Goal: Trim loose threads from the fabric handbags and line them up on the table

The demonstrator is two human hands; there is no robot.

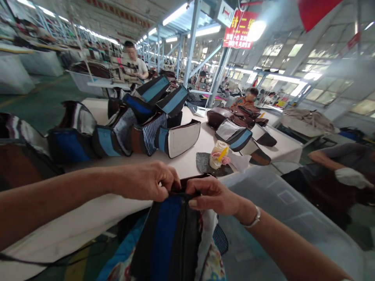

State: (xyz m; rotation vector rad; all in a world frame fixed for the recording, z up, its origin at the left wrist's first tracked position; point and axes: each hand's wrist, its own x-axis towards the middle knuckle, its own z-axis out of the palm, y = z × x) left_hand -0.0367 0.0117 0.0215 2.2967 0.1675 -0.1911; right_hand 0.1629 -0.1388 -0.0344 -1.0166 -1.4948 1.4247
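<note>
Workshop background: red sign (246, 37) with yellow Chinese characters, partly legible. Pale tabletop (186, 166) carries dark-trimmed bags (184, 138) and a jar (216, 158); translucent bin (263, 195) adjoins. Left hand (155, 181) and right hand (215, 195), grips closed, pinch the blue-striped bag (166, 238) before the wearer's body.

I note green floor (52, 93) to my left; pale-blue steel frame (192, 43) ahead, tube lights (175, 14) lit; paned windows (331, 89) at right.

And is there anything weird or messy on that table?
The jar looks odd: it sits on a dark slab with a yellow stick poking out, while most other things on the table look like bags. I can't see any clear spill.
</note>
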